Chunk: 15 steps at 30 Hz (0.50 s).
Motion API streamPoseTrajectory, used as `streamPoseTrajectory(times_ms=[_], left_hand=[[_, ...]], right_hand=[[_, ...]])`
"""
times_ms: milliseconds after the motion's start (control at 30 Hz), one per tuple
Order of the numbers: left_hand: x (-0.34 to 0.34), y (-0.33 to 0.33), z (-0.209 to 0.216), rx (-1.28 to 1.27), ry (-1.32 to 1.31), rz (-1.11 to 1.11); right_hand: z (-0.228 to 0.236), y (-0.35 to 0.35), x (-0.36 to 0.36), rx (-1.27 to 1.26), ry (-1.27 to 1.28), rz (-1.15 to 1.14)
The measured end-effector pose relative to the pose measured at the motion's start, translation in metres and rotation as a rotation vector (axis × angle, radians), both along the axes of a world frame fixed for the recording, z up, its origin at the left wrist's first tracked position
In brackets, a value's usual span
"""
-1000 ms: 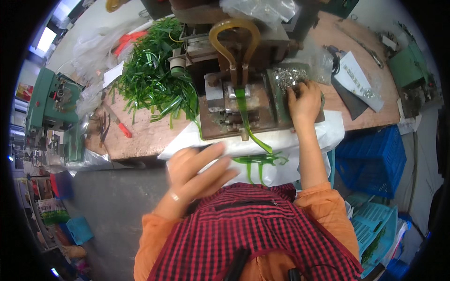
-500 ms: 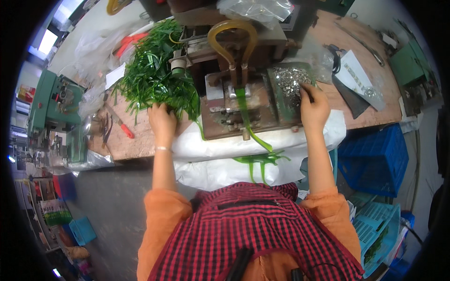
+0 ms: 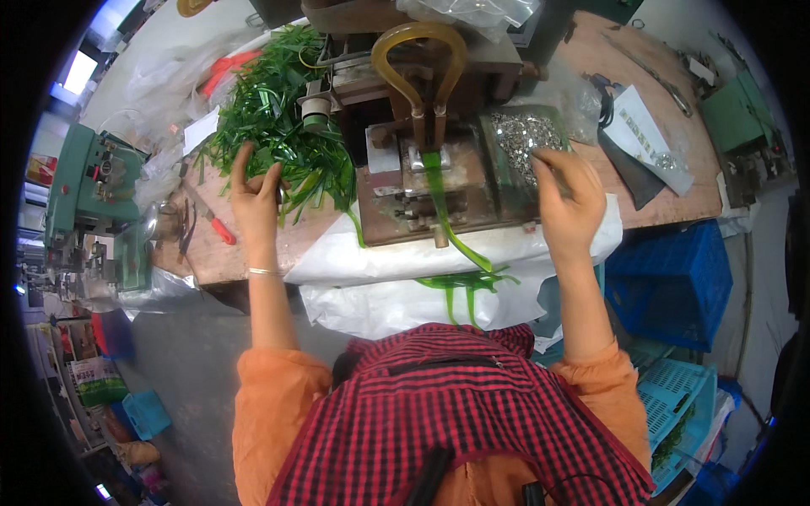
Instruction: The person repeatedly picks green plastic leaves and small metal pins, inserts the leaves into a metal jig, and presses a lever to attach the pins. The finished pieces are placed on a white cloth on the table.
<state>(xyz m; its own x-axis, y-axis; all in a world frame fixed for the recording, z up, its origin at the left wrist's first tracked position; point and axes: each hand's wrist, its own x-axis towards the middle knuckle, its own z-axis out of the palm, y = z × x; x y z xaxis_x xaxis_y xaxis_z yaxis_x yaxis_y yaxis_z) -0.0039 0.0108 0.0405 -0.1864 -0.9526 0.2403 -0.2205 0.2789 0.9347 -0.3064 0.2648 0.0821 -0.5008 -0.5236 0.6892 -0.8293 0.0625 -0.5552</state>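
Note:
My left hand (image 3: 256, 196) is at the near edge of a heap of glossy green strips (image 3: 283, 118), thumb and forefinger spread apart. It appears to hold nothing. Over the right side of a shallow tray (image 3: 510, 202) of small shiny metal pieces (image 3: 523, 139), my right hand (image 3: 572, 198) has thumb and forefinger pinched together. Whatever lies between those fingertips is too small to make out. Between my hands stands a bench press (image 3: 405, 202) with a looped amber tube (image 3: 419, 38). One green strip (image 3: 439, 198) runs from under its head toward me, its end hanging over the front edge.
A red-handled knife (image 3: 221, 229) lies left on the wooden bench (image 3: 207, 261). White sheeting (image 3: 363, 261) drapes the front edge, with more green strips (image 3: 464, 281) on it. Right are a paper sheet (image 3: 637, 126), a blue crate (image 3: 671, 287) and a light-blue basket (image 3: 675, 396).
My left hand has drawn back left from the heap, and its fingers have spread. My right hand has shifted slightly toward me, still pinched by the tray. The strip in the press stays put.

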Motion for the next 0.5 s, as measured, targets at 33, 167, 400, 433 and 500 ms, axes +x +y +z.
streamPoseTrajectory(times_ms=[33,167,400,433,500], left_hand=[[0.008,-0.011,-0.016,0.083,-0.039,-0.053],[-0.020,0.019,-0.047,0.217,0.310,-0.040],[-0.031,0.072,0.041,0.009,0.264,-0.150],[-0.044,0.080,0.065,-0.140,0.372,-0.229],[-0.057,0.098,0.113,-0.269,0.561,-0.410]], right_hand=[[0.010,-0.016,0.004,-0.051,-0.003,0.072],[0.011,-0.064,0.026,-0.105,-0.228,0.187],[0.017,-0.066,0.058,-0.165,-0.734,0.343],[0.014,-0.068,0.055,-0.195,-0.789,0.370],[0.016,-0.069,0.053,-0.204,-0.869,0.409]])
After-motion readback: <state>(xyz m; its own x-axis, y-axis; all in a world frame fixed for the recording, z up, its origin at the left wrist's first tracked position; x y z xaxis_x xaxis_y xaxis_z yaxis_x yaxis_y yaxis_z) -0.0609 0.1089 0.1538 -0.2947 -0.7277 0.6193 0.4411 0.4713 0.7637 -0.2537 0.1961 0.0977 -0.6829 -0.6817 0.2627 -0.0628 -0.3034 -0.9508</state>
